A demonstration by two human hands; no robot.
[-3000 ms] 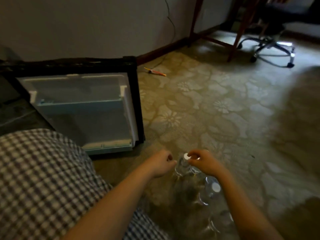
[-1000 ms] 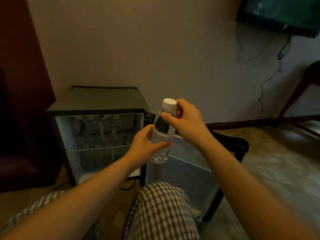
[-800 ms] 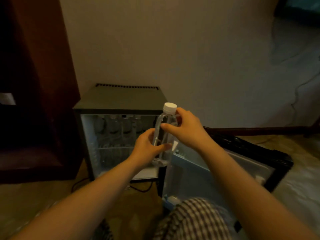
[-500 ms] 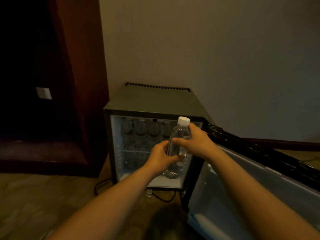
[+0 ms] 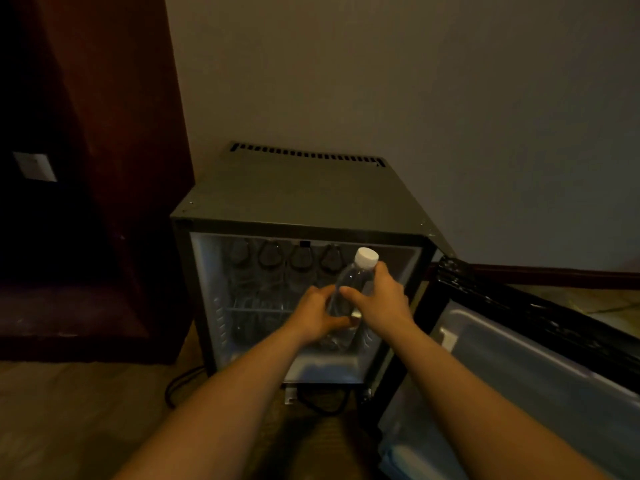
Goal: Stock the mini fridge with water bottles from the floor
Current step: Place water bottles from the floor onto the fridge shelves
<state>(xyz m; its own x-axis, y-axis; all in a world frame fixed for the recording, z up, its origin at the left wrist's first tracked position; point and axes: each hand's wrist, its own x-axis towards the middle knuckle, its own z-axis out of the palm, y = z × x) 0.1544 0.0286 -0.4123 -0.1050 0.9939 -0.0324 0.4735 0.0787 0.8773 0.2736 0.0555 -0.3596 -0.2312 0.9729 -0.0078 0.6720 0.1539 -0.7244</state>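
Centrally, a clear water bottle (image 5: 349, 289) with a white cap (image 5: 367, 257) is held upright in front of the open mini fridge (image 5: 298, 199), its cap leaning toward 1 o'clock. Left hand (image 5: 317, 315): fingers curled round the lower body. Right hand (image 5: 379, 299): thumb and fingers wrapped round the shoulder, just below the cap. A row of bottles (image 5: 301, 261) stands above the wire shelf (image 5: 256, 310); the door (image 5: 519, 358) swings out at 4 o'clock. Best practice, probably: feed the bottle in base first, keep the cap below the top frame, and seat it in a gap without knocking its neighbours. The lower compartment is too dim to judge.
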